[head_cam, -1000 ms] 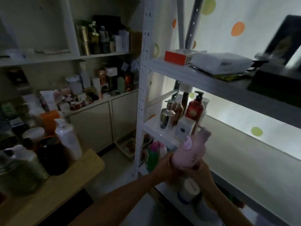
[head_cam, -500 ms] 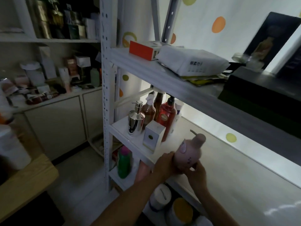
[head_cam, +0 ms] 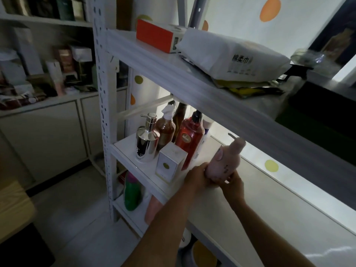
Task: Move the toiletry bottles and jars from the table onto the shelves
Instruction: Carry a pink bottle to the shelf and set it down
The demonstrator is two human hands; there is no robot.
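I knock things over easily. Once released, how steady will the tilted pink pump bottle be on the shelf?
The pink pump bottle, tall and narrow, probably tips if nudged. Rounded sides suggest it would roll. Both hands, left hand and right hand, grip it, hinting it's smooth.

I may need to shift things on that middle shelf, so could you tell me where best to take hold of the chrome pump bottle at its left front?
Grip the chrome pump bottle round its wide lower body, coming from the open front-left. Its neck and spout are thin, and the amber bottle and white box crowd its back and right.
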